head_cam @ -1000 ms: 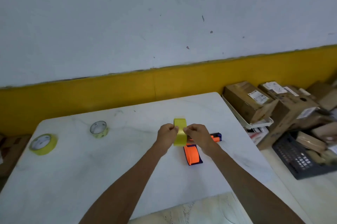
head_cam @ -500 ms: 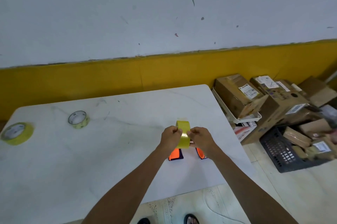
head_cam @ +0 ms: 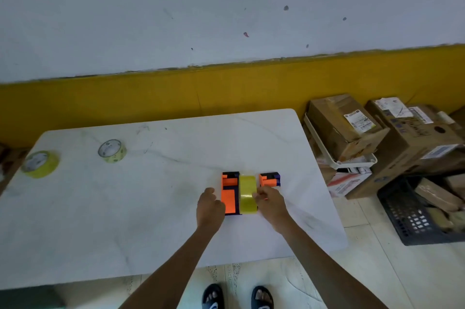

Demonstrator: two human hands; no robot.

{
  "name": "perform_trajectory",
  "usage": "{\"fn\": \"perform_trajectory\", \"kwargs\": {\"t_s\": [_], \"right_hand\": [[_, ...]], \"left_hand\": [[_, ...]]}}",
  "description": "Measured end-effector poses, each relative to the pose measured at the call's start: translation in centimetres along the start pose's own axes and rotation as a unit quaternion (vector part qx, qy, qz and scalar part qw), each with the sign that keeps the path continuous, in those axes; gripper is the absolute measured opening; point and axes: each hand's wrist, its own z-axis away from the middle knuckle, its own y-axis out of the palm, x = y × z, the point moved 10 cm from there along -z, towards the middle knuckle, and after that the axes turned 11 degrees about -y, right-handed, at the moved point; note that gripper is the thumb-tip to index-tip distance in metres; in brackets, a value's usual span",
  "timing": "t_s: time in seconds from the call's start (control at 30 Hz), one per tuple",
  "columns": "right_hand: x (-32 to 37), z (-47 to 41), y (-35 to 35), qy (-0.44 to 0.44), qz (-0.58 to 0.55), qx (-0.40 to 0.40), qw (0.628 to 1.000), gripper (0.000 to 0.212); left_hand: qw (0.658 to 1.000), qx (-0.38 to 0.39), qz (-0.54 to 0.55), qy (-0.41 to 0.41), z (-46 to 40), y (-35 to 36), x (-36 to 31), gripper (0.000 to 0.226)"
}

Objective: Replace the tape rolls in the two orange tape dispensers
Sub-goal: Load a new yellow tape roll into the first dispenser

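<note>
A glossy yellow tape roll (head_cam: 248, 194) stands on edge near the right side of a white marble-patterned table (head_cam: 125, 208), wedged between two boxy orange-and-navy plastic dispensers: the left dispenser (head_cam: 230, 193) is in full view, the right dispenser (head_cam: 269, 179) partly hidden. The right hand (head_cam: 270, 201) pinches the roll's right rim with fingertips and thumb, wrist bent inward. The left hand (head_cam: 210, 208) is curled loosely against the left dispenser's side; whether it grips it cannot be told. Both bare forearms reach forward from the bottom edge, above sandalled feet (head_cam: 237, 297) on a pale tiled floor. Two more rolls lie flat far left: a thin pale one (head_cam: 112, 151) and a thicker yellow one (head_cam: 40, 164) at the table's edge. Creased cardboard boxes (head_cam: 347, 125) and a black slotted crate (head_cam: 415, 215) crowd the floor to the right, under a white wall with a yellow band (head_cam: 176, 94).
</note>
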Motion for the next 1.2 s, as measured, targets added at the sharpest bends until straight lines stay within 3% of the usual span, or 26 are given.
{"fn": "perform_trajectory", "kwargs": {"t_s": [0.13, 0.37, 0.53, 0.7, 1.2], "right_hand": [[-0.7, 0.5, -0.4, 0.011, 0.018, -0.014, 1.000, 0.017], [-1.5, 1.0, 0.0, 0.012, 0.011, -0.018, 1.000, 0.020], [-1.0, 1.0, 0.2, 0.001, 0.014, -0.028, 0.999, 0.020], [-0.6, 0.8, 0.7, -0.007, 0.011, -0.030, 0.999, 0.019], [1.4, -0.3, 3.2, -0.016, 0.035, -0.021, 0.999, 0.019]], "left_hand": [[0.993, 0.071, 0.047, -0.079, -0.7, 2.0, 2.3, 0.062], [0.984, 0.084, 0.106, -0.117, -1.8, 1.8, 2.2, 0.059], [0.983, 0.104, 0.114, -0.095, -3.2, 0.9, -0.2, 0.050], [0.984, 0.101, 0.116, -0.094, -4.5, 0.7, -1.5, 0.021], [0.978, 0.136, 0.126, -0.101, -6.1, 2.5, 0.5, 0.012]]}}
